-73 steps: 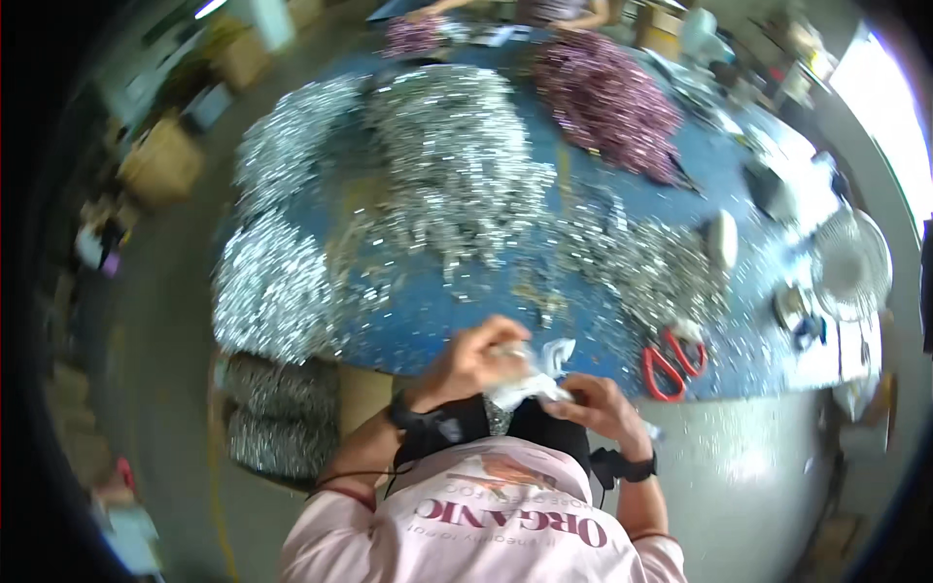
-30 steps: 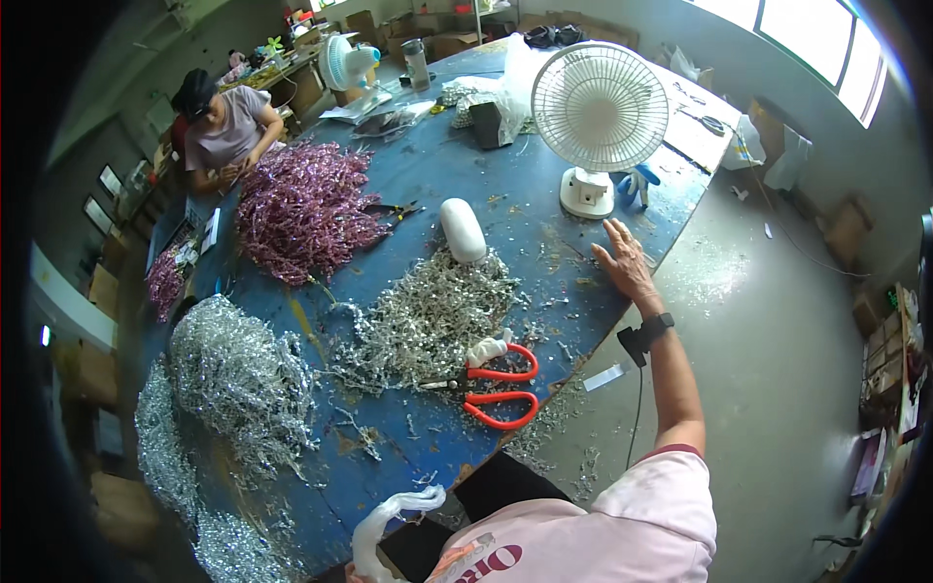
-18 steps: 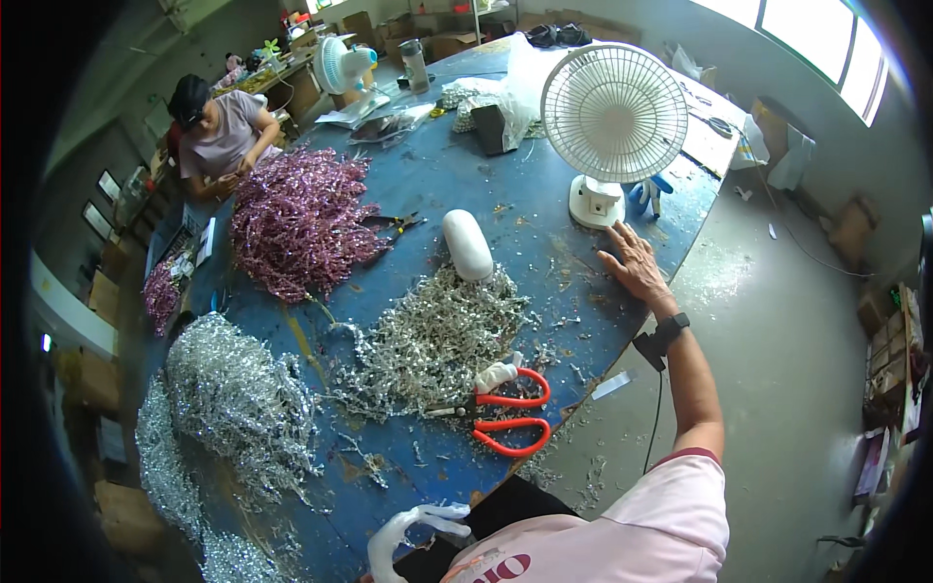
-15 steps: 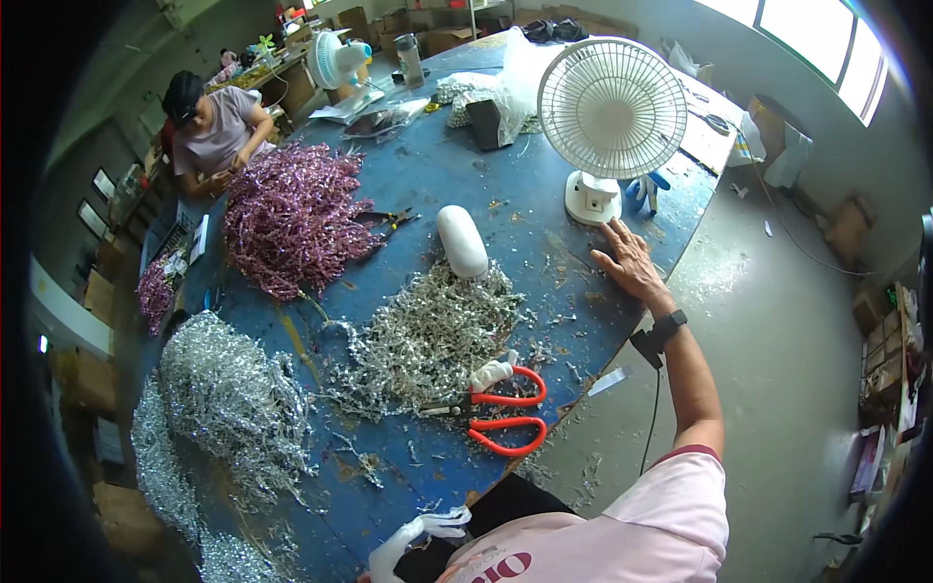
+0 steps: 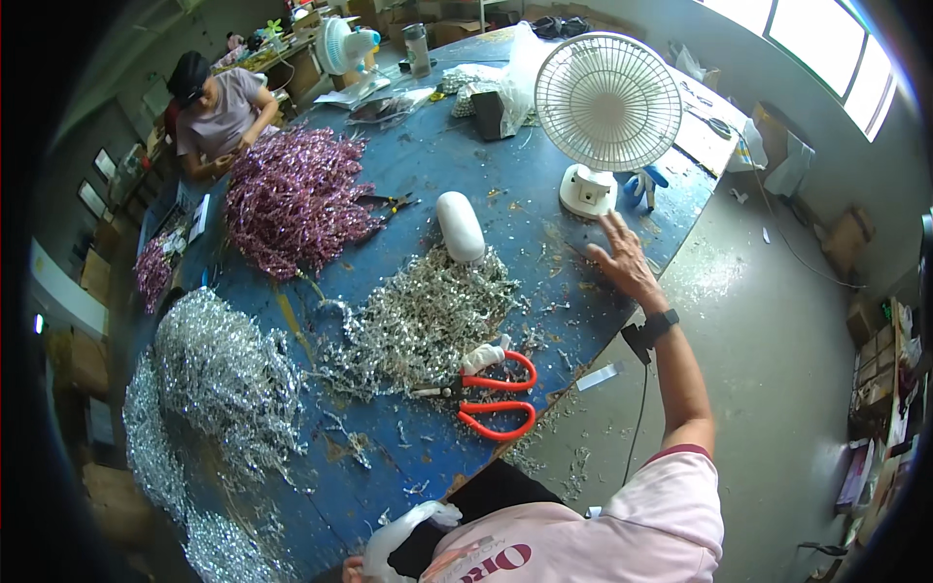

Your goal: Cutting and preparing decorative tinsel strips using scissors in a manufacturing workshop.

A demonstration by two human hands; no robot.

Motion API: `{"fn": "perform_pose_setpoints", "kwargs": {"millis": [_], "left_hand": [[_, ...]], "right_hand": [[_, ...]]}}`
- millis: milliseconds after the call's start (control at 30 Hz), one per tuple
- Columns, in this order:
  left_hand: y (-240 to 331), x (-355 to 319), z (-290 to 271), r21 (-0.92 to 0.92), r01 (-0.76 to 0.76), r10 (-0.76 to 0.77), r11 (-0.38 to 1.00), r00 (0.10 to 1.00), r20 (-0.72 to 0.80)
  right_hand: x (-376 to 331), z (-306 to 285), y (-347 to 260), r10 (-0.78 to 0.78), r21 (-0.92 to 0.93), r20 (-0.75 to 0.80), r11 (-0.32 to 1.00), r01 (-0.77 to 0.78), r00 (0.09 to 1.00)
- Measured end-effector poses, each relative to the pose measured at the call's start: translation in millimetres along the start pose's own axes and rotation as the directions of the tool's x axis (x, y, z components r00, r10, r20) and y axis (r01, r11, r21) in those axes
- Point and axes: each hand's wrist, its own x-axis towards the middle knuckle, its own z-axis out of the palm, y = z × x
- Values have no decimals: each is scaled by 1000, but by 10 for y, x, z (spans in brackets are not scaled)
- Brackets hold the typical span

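My right hand [image 5: 627, 262] is open, fingers outstretched, its fingertips close to the base of the white electric fan [image 5: 608, 102]; whether they touch the base I cannot tell. Only a small bit of my left hand [image 5: 352, 569] shows at the lower edge, beside a white plastic strip [image 5: 394, 539]; its fingers are mostly cut off. Red-handled scissors [image 5: 498, 394] lie near the table's front edge, against a heap of silver tinsel [image 5: 418, 316]. A smooth white rounded block [image 5: 460, 226] rests at the far side of that heap.
More silver tinsel [image 5: 228, 379] covers the left side of the blue table [image 5: 457, 175]. Pink tinsel [image 5: 296, 199] lies farther back, with pliers [image 5: 397, 203] beside it. Another person [image 5: 219, 117] works at the far left. A blue-handled tool [image 5: 645, 185] stands beside the fan.
My view has shifted slightly. My right hand's fingers have spread and straightened near the fan base. A bit of my left hand shows more clearly at the lower edge, beside the plastic.
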Motion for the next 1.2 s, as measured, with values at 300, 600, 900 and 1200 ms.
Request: {"fn": "perform_pose_setpoints", "kwargs": {"millis": [300,600,900,1200], "left_hand": [[1383,1209,441,-662,446,-345,602,893,289],[1197,1343,799,-793,345,30,503,909,415],[747,1409,587,-683,80,-72,726,997,41],[1027,1556,481,-759,71,-173,648,983,-56]], "right_hand": [[-1639,-445,-1888,-250,875,300,456,-161,921],[-2188,662,-3254,-475,862,502,346,-371,723],[-2018,741,-3358,-411,810,498,534,-242,763],[-1820,551,-3206,-599,858,246,500,116,762]]}}
